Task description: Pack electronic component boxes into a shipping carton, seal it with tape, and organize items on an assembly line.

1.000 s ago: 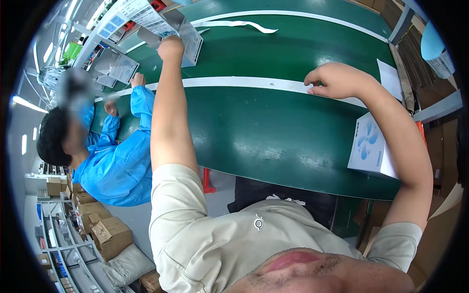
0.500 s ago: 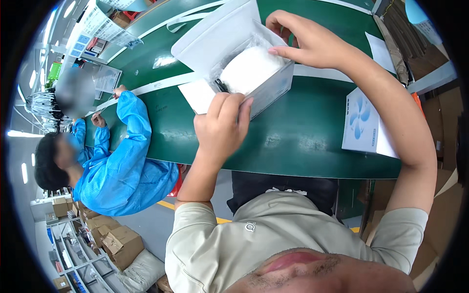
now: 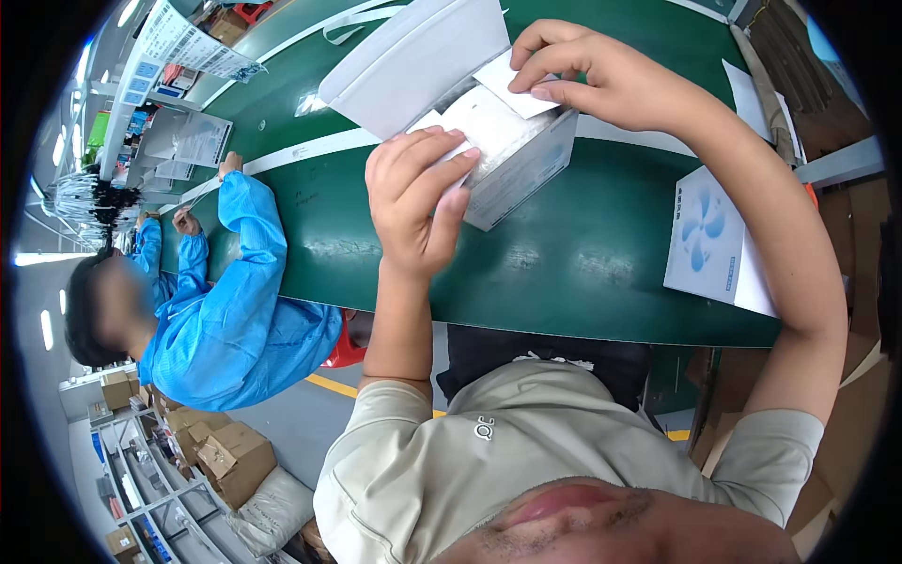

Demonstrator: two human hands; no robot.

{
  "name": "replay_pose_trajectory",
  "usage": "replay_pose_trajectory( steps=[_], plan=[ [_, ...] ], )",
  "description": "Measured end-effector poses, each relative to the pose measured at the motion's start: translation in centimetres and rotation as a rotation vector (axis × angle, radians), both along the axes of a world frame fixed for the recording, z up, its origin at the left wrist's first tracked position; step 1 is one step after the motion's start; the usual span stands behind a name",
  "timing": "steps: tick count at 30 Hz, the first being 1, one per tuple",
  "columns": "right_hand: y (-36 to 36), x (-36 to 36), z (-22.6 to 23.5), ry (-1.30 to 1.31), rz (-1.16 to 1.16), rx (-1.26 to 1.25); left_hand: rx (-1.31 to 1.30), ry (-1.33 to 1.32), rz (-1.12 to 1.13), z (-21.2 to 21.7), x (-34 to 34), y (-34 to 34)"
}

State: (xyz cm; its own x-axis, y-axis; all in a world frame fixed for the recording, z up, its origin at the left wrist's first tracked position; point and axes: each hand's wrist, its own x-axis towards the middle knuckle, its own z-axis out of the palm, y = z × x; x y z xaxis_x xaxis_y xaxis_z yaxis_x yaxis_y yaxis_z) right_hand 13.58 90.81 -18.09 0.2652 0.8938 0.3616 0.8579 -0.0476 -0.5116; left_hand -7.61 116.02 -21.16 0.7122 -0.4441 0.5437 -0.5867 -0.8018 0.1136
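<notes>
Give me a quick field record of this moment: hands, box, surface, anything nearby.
left hand: grips the near edge of the open white box, fingers curled over its contents
right hand: pinches a white paper slip at the box's opening
box lid: flipped up and back, away from the person
box contents: something white, wrapped in clear plastic; detail unclear
surface: green conveyor belt with a white stripe
nearby: white leaflet with blue fan drawing at the right
co-worker: person in blue coat at the left, hands on the belt
</notes>
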Motion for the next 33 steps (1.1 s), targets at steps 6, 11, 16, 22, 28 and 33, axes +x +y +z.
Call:
replay_pose_trajectory(
  steps=[6,11,16,22,28,33],
  plan=[
    [0.7,-1.4,-0.7,0.101,-0.291,0.241,-0.654,-0.455,0.381,-3.0,2.0,-7.0],
    [-0.9,0.3,0.6,0.406,-0.077,0.183,-0.81,-0.535,0.248,-4.5,1.6,-5.2],
    [-1.6,0.2,1.8,0.107,0.132,-0.104,-0.489,-0.294,0.091,-3.3,-0.4,-2.8],
    [-0.5,-2.4,1.7,-0.021,-0.026,-0.116,-0.467,-0.29,0.29,-2.9,0.7,-4.8],
    [-0.4,-2.2,2.0,0.021,0.007,-0.096,-0.553,-0.248,0.292,-2.2,0.3,-5.2],
    [-0.8,-2.6,2.1,-0.049,-0.032,-0.175,-0.472,-0.268,0.242,-2.6,0.1,-4.4]
  ],
)
